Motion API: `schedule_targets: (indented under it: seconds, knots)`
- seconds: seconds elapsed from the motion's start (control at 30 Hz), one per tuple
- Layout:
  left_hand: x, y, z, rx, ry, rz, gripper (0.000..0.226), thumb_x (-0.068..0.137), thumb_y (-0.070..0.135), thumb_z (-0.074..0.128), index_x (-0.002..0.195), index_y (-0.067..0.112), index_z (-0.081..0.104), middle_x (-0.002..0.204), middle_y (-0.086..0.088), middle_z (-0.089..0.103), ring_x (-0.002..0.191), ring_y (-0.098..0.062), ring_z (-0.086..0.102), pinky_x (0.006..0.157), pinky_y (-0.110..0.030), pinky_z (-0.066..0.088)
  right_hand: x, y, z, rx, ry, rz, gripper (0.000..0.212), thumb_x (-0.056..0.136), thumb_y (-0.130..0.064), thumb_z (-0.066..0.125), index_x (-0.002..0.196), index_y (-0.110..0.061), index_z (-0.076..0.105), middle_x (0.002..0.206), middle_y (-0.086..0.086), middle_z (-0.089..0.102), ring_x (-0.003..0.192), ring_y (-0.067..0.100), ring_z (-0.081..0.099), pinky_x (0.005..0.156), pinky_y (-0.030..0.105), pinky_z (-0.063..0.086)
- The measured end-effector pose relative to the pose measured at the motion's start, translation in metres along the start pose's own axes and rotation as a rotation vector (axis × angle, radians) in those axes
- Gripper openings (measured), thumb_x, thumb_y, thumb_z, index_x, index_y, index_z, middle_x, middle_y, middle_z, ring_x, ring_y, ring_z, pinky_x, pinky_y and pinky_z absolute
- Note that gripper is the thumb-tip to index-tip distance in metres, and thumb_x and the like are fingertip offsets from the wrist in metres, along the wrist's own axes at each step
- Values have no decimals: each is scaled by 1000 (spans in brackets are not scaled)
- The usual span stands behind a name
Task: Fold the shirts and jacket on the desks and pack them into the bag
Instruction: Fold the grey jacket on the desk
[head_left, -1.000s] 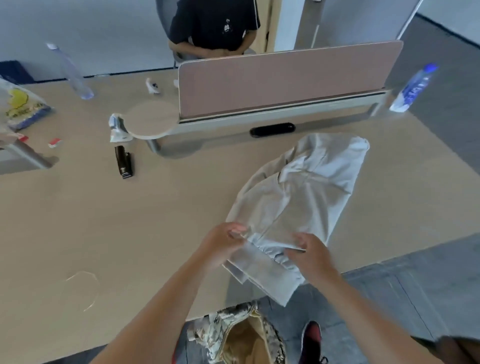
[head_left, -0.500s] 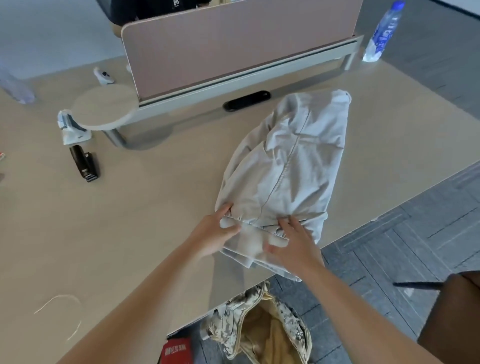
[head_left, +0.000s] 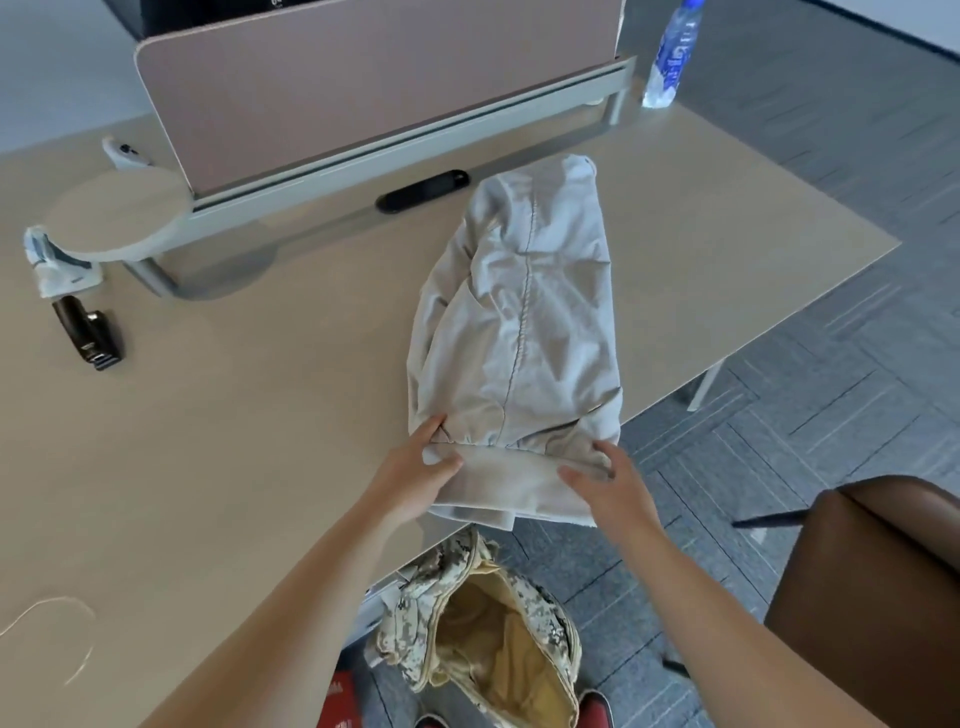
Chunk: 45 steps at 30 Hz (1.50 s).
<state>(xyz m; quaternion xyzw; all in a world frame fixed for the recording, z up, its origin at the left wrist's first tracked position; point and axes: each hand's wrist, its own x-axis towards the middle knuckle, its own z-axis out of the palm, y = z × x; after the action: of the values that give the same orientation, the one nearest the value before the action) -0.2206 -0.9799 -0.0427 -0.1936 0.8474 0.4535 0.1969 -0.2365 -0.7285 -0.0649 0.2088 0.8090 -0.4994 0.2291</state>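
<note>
Since 0.5 s ago: beige jacket (head_left: 519, 322) pulled straighter, centre seam now running near to far; the 2 hands sit wider apart on its hem. Jacket lies on the desk (head_left: 260, 415), near edge overhanging. Left hand (head_left: 415, 478) pinches the hem's left end; right hand (head_left: 608, 493) grips its right end. Camouflage bag (head_left: 415, 618) on the floor below, mouth open; tan fabric inside, lining or contents unclear.
</note>
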Motion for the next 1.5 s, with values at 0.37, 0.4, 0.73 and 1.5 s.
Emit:
schedule_targets:
  seconds: [0.37,0.4,0.73,1.5]
  knots:
    - [-43,35,17,-84,-24,-4,56,89,16,59,138,41,46,119,10,58,97,-12,66,83,-35,58,-17,-15,-52,12,-52,-28,42,86,-9,55,121,-32,52,99,-3,57,86,19,58,65,32,48]
    - [-51,45,16,-77,-18,-6,53,88,16,58,134,40,47,115,10,60,95,-12,66,82,-35,59,-23,-22,-60,5,-47,-31,39,85,-10,54,118,-32,54,98,-3,59,85,18,59,64,31,48]
    - [-113,148,-25,-165,74,53,31,84,6,52,107,22,67,110,-6,58,79,-26,66,48,-22,49,-82,-125,-125,-169,-35,-123,18,80,-11,64,97,-17,62,93,3,66,78,22,66,64,35,60]
    - [48,204,-51,-875,153,-244,50,82,44,77,115,8,66,114,-10,67,97,-26,71,83,-32,60,67,-202,-124,460,-142,156,25,93,-36,67,96,-11,66,98,12,71,90,30,72,83,39,61]
